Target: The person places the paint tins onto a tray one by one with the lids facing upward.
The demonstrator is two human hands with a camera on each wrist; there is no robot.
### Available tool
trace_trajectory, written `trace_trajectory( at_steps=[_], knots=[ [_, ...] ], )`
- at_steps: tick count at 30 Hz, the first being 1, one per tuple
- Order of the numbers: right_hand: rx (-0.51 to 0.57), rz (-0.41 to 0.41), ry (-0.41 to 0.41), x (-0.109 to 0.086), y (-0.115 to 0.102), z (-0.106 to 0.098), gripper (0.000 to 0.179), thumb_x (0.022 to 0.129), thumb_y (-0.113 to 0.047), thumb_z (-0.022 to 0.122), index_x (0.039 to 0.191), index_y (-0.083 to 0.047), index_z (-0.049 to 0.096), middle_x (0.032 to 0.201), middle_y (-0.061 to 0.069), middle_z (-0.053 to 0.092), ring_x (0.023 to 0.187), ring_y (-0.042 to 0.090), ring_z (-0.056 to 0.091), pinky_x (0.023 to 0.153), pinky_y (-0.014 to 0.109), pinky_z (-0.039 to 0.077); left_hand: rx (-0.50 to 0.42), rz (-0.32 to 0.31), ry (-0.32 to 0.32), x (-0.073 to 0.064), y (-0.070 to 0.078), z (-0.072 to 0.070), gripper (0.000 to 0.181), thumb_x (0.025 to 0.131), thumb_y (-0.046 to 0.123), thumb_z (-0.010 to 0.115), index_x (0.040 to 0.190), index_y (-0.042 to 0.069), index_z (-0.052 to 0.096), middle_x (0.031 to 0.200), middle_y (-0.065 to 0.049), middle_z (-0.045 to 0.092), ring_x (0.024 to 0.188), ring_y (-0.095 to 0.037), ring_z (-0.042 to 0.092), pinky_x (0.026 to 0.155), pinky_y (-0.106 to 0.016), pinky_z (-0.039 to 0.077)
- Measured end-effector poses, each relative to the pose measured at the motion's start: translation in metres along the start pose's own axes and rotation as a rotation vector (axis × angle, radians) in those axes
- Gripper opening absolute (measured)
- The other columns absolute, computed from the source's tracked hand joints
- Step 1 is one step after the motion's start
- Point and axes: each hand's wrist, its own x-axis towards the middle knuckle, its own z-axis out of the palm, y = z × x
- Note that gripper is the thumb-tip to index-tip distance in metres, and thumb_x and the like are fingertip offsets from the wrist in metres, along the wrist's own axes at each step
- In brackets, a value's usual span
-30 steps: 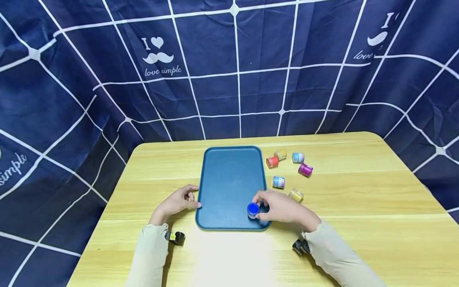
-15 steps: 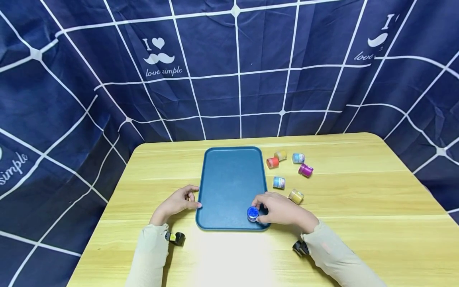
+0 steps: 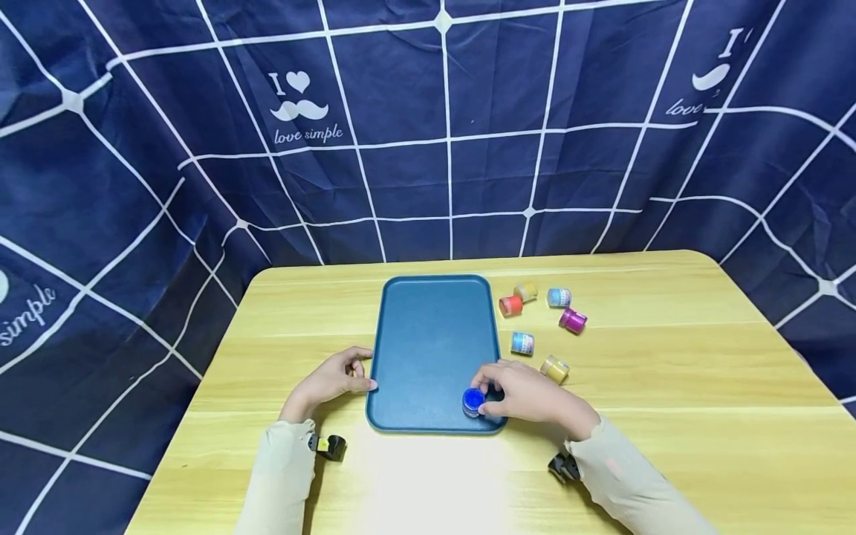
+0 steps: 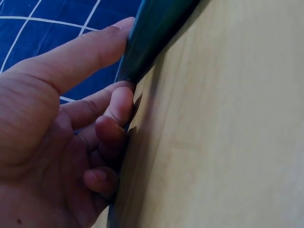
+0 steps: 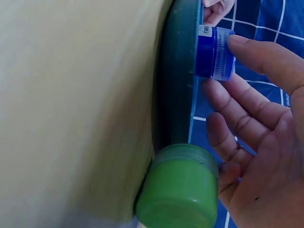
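In the head view, a small blue paint jar [image 3: 473,402] stands upright in the near right corner of the dark teal tray [image 3: 428,349]. My right hand [image 3: 524,391] pinches its clear lid between thumb and fingers; the right wrist view shows the thumb [image 5: 266,57] on the lid. At the tray's left rim is my left hand [image 3: 332,381], its thumb and index finger holding the edge and its other fingers curled. A green paint jar [image 5: 178,190] lies beside the tray under my right hand, visible only in the right wrist view.
Right of the tray, several paint jars lie scattered: red [image 3: 511,305], light blue [image 3: 522,343], another light blue [image 3: 559,297], purple [image 3: 573,320], yellow [image 3: 554,369] and a further yellow [image 3: 526,291]. A navy grid curtain [image 3: 414,178] hangs behind the wooden table [image 3: 669,357].
Both hands, the tray and the jars keep nearly the same places. The whole head view has shifted very slightly.
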Motion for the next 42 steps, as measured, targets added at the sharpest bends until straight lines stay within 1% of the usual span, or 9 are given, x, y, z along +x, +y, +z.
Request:
trace_trajectory(
  at_steps=[6, 12, 15, 18, 21, 24, 27, 33, 42],
  knots=[
    [0.014, 0.001, -0.002, -0.002, 0.002, -0.001, 0.028, 0.084, -0.033, 0.072, 0.107, -0.018, 0.066, 0.096, -0.008, 0.063, 0.089, 0.01, 0.055, 0.078, 0.03, 0.047, 0.003, 0.001, 0.002, 0.002, 0.0, 0.002, 0.066, 0.082, 0.012, 0.075, 0.137, -0.008, 0.043, 0.082, -0.003, 0.05, 0.073, -0.016, 0.044, 0.066, -0.022, 0.039],
    [0.069, -0.024, -0.007, -0.007, 0.004, -0.012, 0.039, 0.088, -0.032, 0.068, 0.12, -0.011, 0.063, 0.103, -0.003, 0.064, 0.088, 0.011, 0.057, 0.074, 0.027, 0.048, 0.006, -0.001, 0.0, 0.001, 0.001, 0.0, 0.066, 0.083, 0.013, 0.074, 0.137, -0.008, 0.042, 0.082, -0.003, 0.051, 0.072, -0.015, 0.044, 0.066, -0.023, 0.038],
    [0.101, -0.012, 0.031, -0.011, 0.007, -0.024, 0.04, 0.089, -0.03, 0.068, 0.121, -0.008, 0.063, 0.106, 0.003, 0.065, 0.087, 0.013, 0.056, 0.073, 0.026, 0.048, 0.001, 0.001, -0.001, -0.001, 0.002, -0.001, 0.066, 0.084, 0.013, 0.074, 0.138, -0.008, 0.042, 0.082, -0.004, 0.051, 0.072, -0.014, 0.044, 0.065, -0.022, 0.038],
    [0.11, 0.016, 0.091, -0.016, 0.011, -0.039, 0.038, 0.089, -0.028, 0.069, 0.119, -0.006, 0.063, 0.111, 0.008, 0.066, 0.091, 0.018, 0.058, 0.075, 0.03, 0.05, 0.002, 0.0, -0.007, -0.002, 0.004, -0.002, 0.066, 0.084, 0.013, 0.074, 0.138, -0.008, 0.041, 0.082, -0.003, 0.051, 0.072, -0.014, 0.044, 0.065, -0.022, 0.038],
    [0.11, 0.024, 0.146, -0.021, 0.016, -0.054, 0.036, 0.089, -0.025, 0.069, 0.116, -0.003, 0.064, 0.111, 0.012, 0.066, 0.09, 0.023, 0.059, 0.075, 0.034, 0.05, 0.0, 0.003, -0.011, -0.002, 0.005, -0.002, 0.066, 0.084, 0.014, 0.074, 0.138, -0.008, 0.042, 0.082, -0.003, 0.051, 0.073, -0.015, 0.044, 0.066, -0.022, 0.038],
    [0.109, 0.033, 0.181, -0.025, 0.022, -0.066, 0.033, 0.089, -0.023, 0.069, 0.113, -0.002, 0.064, 0.108, 0.012, 0.067, 0.088, 0.023, 0.058, 0.073, 0.033, 0.049, 0.001, 0.001, -0.007, -0.001, 0.004, -0.002, 0.066, 0.083, 0.013, 0.074, 0.137, -0.008, 0.042, 0.082, -0.003, 0.052, 0.073, -0.015, 0.045, 0.066, -0.022, 0.038],
    [0.098, 0.065, 0.192, -0.027, 0.029, -0.073, 0.032, 0.089, -0.021, 0.069, 0.114, -0.002, 0.064, 0.107, 0.01, 0.067, 0.086, 0.019, 0.055, 0.073, 0.031, 0.047, 0.003, -0.004, -0.001, -0.001, 0.003, -0.001, 0.066, 0.083, 0.013, 0.074, 0.137, -0.009, 0.042, 0.082, -0.004, 0.053, 0.073, -0.015, 0.045, 0.066, -0.022, 0.038],
    [0.088, 0.115, 0.199, -0.03, 0.045, -0.075, 0.034, 0.089, -0.022, 0.069, 0.114, -0.001, 0.065, 0.105, 0.009, 0.067, 0.085, 0.015, 0.053, 0.07, 0.026, 0.045, 0.0, -0.008, 0.002, -0.002, 0.002, -0.001, 0.066, 0.083, 0.014, 0.074, 0.137, -0.008, 0.042, 0.082, -0.003, 0.053, 0.074, -0.015, 0.045, 0.066, -0.023, 0.039],
    [0.105, 0.175, 0.198, -0.035, 0.067, -0.067, 0.037, 0.088, -0.024, 0.07, 0.113, 0.002, 0.064, 0.098, 0.009, 0.064, 0.081, 0.015, 0.05, 0.068, 0.025, 0.043, 0.001, -0.004, 0.008, -0.002, 0.003, -0.002, 0.065, 0.084, 0.015, 0.074, 0.137, -0.007, 0.044, 0.083, -0.003, 0.053, 0.075, -0.016, 0.045, 0.068, -0.024, 0.039]
  ],
)
